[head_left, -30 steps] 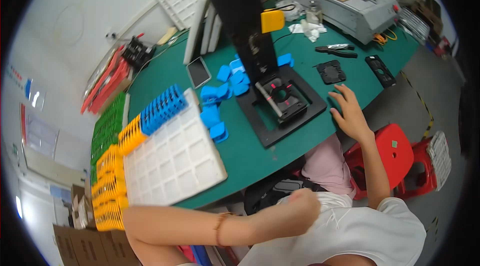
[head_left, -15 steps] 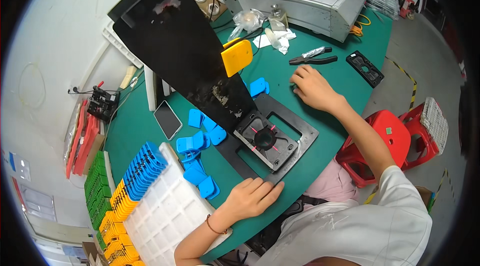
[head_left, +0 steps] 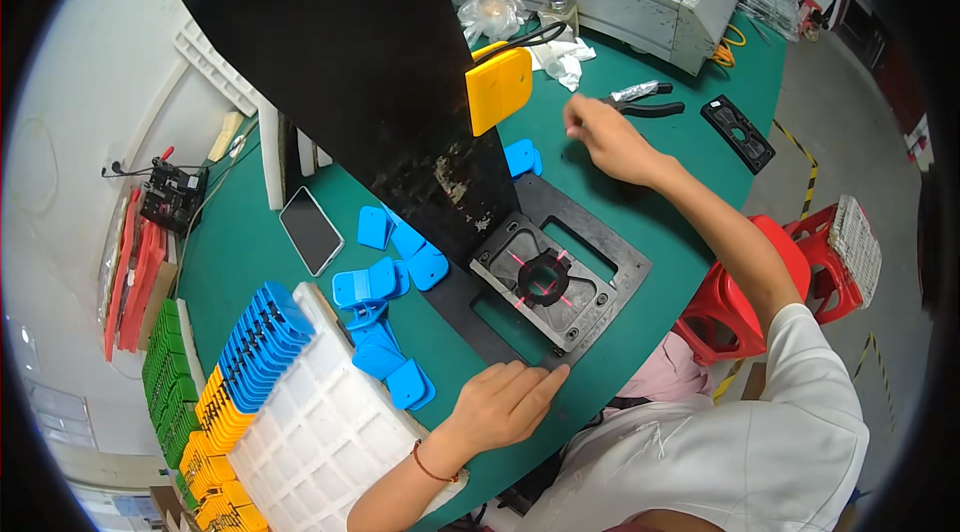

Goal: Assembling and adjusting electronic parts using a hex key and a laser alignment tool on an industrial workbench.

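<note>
My left hand (head_left: pixel 500 406) lies with its fingers stretched out at the near corner of a black base plate (head_left: pixel 622 284), fingertips touching its edge. On the plate sits a black fixture (head_left: pixel 590 317) with a round opening, crossed by pink-red light lines. A tall dark panel (head_left: pixel 350 62) rises behind the fixture, and a yellow plastic piece (head_left: pixel 500 92) is at its right edge. My right hand (head_left: pixel 615 144) is raised over the table, nearest to the black-handled pliers (head_left: pixel 652 110). Its fingers are curled together; whatever they hold, if anything, is hidden.
Loose blue plastic pieces (head_left: pixel 376 352) lie left of the plate, near a phone (head_left: pixel 311 231). A white gridded tray (head_left: pixel 300 432) stands beside rows of blue (head_left: pixel 262 337), yellow (head_left: pixel 222 410) and green parts (head_left: pixel 165 382). A black plate (head_left: pixel 738 135) lies right; a grey machine (head_left: pixel 640 17) stands behind.
My right hand has moved slightly left and up, its fingers now bunched. The view has shifted, so the panel looks larger. My left hand stays at the plate's corner.
</note>
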Demonstrator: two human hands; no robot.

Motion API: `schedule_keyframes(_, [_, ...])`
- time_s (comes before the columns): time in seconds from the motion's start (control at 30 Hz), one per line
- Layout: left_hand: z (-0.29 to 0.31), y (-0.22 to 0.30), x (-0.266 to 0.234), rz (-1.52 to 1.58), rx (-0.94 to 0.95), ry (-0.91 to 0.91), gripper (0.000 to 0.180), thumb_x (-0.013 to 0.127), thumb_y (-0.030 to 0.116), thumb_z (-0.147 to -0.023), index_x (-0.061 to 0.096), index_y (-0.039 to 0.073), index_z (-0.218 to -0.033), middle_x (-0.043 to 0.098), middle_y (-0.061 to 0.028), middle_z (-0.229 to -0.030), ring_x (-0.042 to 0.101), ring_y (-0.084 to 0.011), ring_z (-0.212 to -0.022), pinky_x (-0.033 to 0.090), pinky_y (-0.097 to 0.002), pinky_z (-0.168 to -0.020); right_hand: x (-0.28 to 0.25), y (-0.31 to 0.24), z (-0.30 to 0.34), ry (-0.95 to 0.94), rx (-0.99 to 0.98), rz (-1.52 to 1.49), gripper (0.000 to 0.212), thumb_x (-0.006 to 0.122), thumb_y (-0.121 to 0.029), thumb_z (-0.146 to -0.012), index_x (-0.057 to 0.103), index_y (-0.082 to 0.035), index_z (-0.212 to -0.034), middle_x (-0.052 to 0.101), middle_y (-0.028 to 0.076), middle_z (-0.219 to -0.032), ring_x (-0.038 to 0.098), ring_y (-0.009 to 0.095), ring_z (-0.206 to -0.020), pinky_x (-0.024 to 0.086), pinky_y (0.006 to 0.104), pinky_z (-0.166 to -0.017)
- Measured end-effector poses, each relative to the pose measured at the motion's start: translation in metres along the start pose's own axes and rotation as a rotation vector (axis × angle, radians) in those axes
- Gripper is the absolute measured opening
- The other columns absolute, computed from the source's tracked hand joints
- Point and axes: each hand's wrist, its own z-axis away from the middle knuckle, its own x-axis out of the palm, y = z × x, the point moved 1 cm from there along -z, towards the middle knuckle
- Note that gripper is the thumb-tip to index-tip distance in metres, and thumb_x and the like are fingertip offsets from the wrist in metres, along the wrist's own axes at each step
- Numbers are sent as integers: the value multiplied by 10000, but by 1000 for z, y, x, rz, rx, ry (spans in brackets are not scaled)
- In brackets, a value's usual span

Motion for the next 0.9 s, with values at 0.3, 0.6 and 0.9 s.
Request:
schedule_keyframes(0.3, [-1, -2, 6, -47, -12, 142, 404, 625, -2, -652, 607, 13, -1056, 607, -72, -927, 580, -212, -746, 468, -282, -612, -43, -91, 60, 355, -215, -1185, 140, 584, -78, -885, 573, 9, -994, 516, 49, -920, 520, 114, -810, 433, 244, -745])
schedule_keyframes(0.6, [-3, 3, -1, -205, -168, 47, 427, 584, 108, -741, 607, 176, -1162, 523, -49, -1236, 444, -254, -1139, 415, -352, -847, -29, -120, 66, 259, -364, -1335, 191, 666, 56, -780, 551, -13, -915, 532, 94, -901, 538, 162, -811, 445, 272, -742])
schedule_keyframes(0.9, [-1, 0, 2, -224, -186, 10, 406, 543, 139, -799, 585, 213, -1196, 510, -44, -1272, 430, -258, -1163, 374, -364, -908, -19, -104, 89, 339, -331, -1080, 219, 703, 63, -741, 551, -37, -863, 549, 89, -879, 565, 169, -794, 477, 277, -727])
